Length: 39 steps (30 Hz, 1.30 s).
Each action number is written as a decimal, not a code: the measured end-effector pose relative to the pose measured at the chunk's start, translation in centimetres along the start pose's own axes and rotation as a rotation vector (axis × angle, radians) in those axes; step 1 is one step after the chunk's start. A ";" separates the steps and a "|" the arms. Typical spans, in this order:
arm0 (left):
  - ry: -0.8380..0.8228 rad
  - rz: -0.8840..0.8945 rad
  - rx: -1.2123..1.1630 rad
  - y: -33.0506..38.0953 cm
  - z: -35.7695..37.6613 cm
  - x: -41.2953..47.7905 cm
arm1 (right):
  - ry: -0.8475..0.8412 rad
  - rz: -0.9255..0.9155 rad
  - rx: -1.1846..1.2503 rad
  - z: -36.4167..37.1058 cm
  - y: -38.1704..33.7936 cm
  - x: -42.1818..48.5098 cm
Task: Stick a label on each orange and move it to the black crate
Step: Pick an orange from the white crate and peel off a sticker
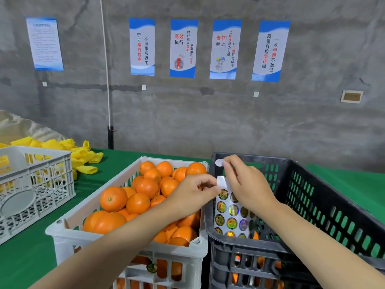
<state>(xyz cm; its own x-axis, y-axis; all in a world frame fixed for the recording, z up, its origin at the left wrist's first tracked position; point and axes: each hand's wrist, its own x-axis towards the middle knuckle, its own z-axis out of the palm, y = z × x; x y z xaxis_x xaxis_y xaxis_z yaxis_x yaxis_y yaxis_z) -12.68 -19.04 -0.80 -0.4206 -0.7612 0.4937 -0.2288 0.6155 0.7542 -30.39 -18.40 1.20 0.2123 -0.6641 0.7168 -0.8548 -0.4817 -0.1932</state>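
A white crate (68, 228) in the middle is heaped with oranges (137, 197). To its right stands the black crate (295, 180), with a few oranges showing low through its slots. My left hand (191, 195) pinches the top edge of a sheet of round shiny labels (231, 213), which hangs over the black crate's left rim. My right hand (248, 182) is just above the sheet, with a single peeled round label (219, 162) held at its fingertips, white back facing me. Neither hand touches an orange.
An empty white crate (31, 184) sits at the left on the green table (25, 257). Behind it lies a pile of yellow foam sleeves (83, 157). A grey wall with several posters rises behind the table.
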 end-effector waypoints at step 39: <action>0.350 -0.299 -0.291 -3.2 0.5 3.8 | 0.345 -0.011 -0.269 0.0 0.8 0.7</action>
<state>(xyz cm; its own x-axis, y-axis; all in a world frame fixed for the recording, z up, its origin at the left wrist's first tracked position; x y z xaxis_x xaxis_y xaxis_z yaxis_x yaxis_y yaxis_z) -13.98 -23.82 -1.59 -0.0458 -0.9474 0.3168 -0.0207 0.3179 0.9479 -30.93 -19.23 1.54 0.0909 -0.4079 0.9085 -0.9560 -0.2913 -0.0351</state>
